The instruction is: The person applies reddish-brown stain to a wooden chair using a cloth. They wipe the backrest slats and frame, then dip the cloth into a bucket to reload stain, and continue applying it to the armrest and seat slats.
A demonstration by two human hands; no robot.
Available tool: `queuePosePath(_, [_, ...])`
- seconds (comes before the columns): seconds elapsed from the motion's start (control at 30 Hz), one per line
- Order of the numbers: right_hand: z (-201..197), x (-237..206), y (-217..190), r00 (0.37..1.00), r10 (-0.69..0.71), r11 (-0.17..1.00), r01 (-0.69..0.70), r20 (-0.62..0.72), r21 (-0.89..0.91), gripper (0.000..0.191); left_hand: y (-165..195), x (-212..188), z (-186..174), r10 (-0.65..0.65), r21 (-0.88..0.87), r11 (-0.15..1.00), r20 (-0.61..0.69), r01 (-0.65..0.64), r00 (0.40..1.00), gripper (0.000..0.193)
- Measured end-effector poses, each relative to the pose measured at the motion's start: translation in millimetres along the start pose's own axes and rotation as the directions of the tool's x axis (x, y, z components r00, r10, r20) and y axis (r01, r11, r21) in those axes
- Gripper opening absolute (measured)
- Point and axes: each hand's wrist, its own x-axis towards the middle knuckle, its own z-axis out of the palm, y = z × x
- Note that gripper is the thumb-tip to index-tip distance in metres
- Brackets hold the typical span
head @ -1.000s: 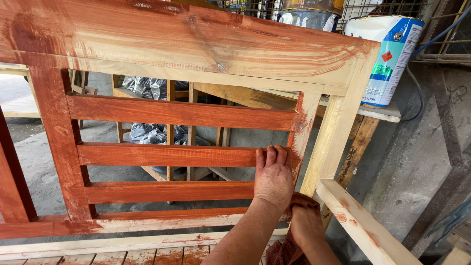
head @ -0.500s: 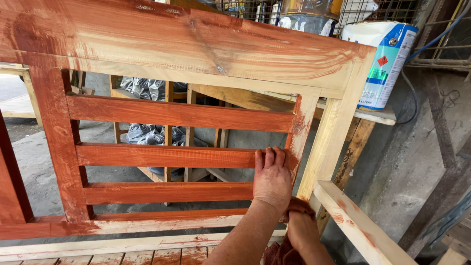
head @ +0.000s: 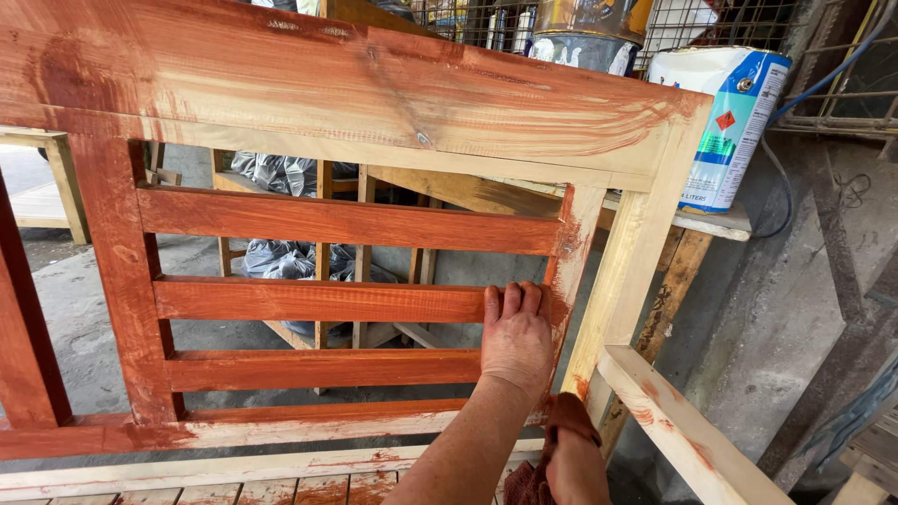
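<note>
Staining the frame [head: 393,89] was in hand: the left hand [head: 516,337] lay spread flat on the middle slat [head: 318,301] beside the half-stained post [head: 572,252], while the right hand [head: 575,468] pinched a stained rag [head: 566,419] low at the post's foot, which looked due next.

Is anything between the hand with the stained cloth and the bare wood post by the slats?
Nothing visible. The right hand with the cloth sits just below the unstained post; the left hand rests on the middle slat, beside it.
</note>
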Motion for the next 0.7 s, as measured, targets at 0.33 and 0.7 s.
queuePosePath(0.33, [-23.1, -1.8, 22.3, 0.990, 0.123, 0.966, -0.103, -0.071, 0.236, 0.032, 1.4, 1.0, 9.9, -0.006, -0.014, 1.000, -0.051, 0.005, 0.999, 0.067])
queuePosePath(0.7, [-78.6, 23.9, -54.0, 0.959, 0.174, 0.922, -0.080, 0.222, -0.379, 0.037, -1.7, 1.2, 9.1, 0.008, -0.029, 1.000, -0.079, -0.010, 0.997, 0.058])
